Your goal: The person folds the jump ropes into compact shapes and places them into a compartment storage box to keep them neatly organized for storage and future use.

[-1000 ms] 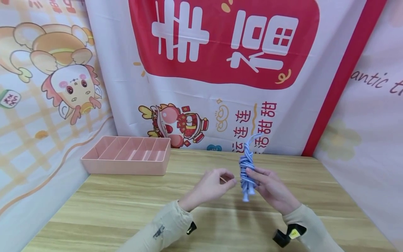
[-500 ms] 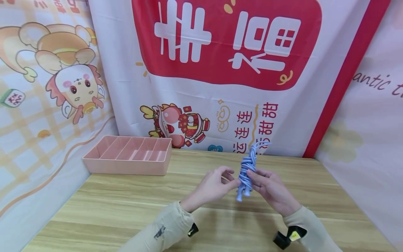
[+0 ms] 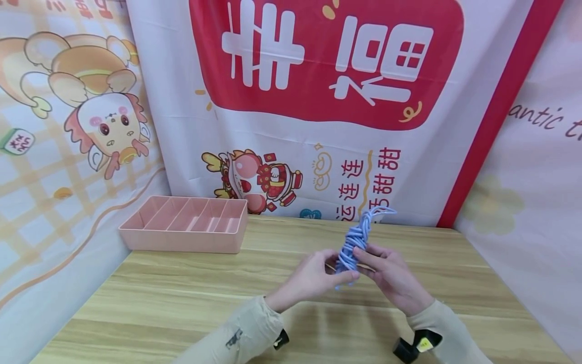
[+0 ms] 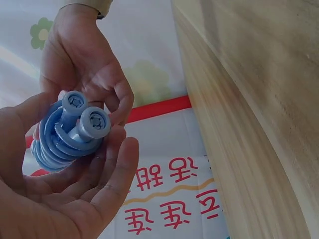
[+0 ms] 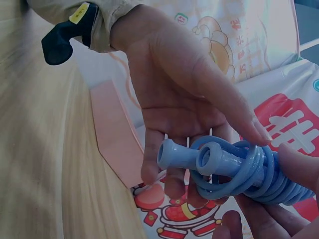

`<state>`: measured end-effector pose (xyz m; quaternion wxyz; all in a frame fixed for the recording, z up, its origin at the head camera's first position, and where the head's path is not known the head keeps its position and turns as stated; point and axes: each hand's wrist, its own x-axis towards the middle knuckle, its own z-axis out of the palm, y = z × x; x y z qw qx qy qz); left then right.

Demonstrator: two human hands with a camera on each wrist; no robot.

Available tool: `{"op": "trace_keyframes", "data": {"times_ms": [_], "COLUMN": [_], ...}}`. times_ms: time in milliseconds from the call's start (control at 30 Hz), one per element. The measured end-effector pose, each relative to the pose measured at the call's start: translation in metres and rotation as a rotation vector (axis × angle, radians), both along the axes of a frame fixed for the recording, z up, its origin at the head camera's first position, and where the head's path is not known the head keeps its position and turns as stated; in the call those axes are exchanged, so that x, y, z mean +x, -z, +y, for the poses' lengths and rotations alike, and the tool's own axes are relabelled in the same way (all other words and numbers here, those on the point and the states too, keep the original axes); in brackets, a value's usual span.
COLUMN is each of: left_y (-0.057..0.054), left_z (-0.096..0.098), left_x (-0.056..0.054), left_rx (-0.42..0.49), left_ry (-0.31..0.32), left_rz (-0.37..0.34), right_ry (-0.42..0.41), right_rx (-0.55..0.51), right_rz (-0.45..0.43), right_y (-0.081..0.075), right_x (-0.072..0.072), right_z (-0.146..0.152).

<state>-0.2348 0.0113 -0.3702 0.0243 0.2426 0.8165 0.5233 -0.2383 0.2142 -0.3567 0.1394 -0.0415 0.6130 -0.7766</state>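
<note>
A light blue skipping rope is wound into a tight bundle, held tilted in the air above the table. Its two handles stick out of the lower end side by side, and a loose loop trails from the top. My right hand pinches the coils from the right, thumb in front and fingers behind. From the left, my left hand curls around the lower part near the handles. In the right wrist view, the left thumb lies against the coils close to the right thumb, with the left fingers behind the handles.
A pink divided tray stands at the table's back left. The wooden table runs back to a printed cloth, and printed cloth hangs at both sides too. Black devices are strapped at both wrists.
The left hand has moved right from beside the rope and now grasps its lower end. The bundle has tilted, its top leaning right and its handles swinging left.
</note>
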Motion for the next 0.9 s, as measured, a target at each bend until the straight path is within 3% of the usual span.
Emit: {"op": "trace_keyframes", "data": {"times_ms": [200,500,900], "left_y": [0.0001,-0.0033,-0.0024], "left_z": [0.0009,0.0001,0.0033], "left_x": [0.0014,0.0044,0.0044], "left_rx": [0.045,0.106,0.162], "left_ry": [-0.017,-0.049,0.004], "left_rz": [-0.002,-0.060,-0.075], "right_ry": [-0.009,-0.018,-0.006], "right_rx": [0.000,0.008,0.053], "right_rz": [0.019,0.018,0.064], "right_y": [0.0004,0.0023,0.0025], "right_x": [0.0003,-0.0016,-0.0006], "right_z": [-0.0006,-0.0001,-0.0029]}}
